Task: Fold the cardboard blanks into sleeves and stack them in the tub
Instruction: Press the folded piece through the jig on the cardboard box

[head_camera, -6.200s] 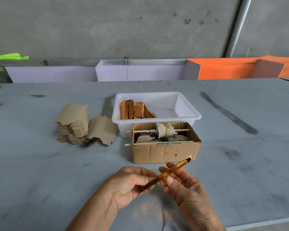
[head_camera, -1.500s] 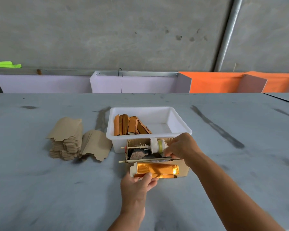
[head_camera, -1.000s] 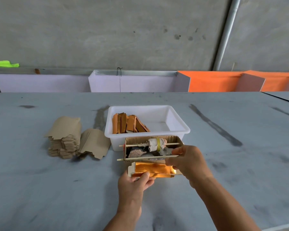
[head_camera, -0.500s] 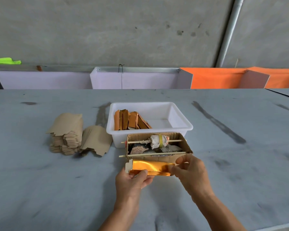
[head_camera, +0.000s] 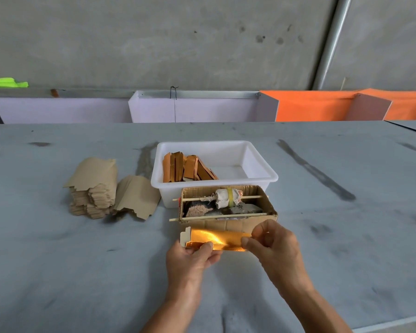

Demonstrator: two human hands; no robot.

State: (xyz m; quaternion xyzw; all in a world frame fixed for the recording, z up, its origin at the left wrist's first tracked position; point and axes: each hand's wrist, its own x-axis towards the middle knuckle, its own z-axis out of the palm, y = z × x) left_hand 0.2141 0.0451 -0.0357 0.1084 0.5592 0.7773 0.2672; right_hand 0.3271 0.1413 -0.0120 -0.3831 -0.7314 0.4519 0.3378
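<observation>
gold blank (head_camera: 216,240) held between both hands: left hand (head_camera: 190,260) fingers pinch its left end, right hand (head_camera: 274,246) fingers pinch right end.

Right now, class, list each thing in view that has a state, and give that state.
Gold blank: partly folded, held at both ends.
Left hand: grips blank's left end.
Right hand: pinches its right end.
White tub: partly filled with folded sleeves.
Brown blanks: stacked flat.
Cardboard box: open.

Tub (head_camera: 262,179) behind box (head_camera: 228,223) — blanks (head_camera: 94,188) left, sleeves (head_camera: 187,168) in tub.
</observation>
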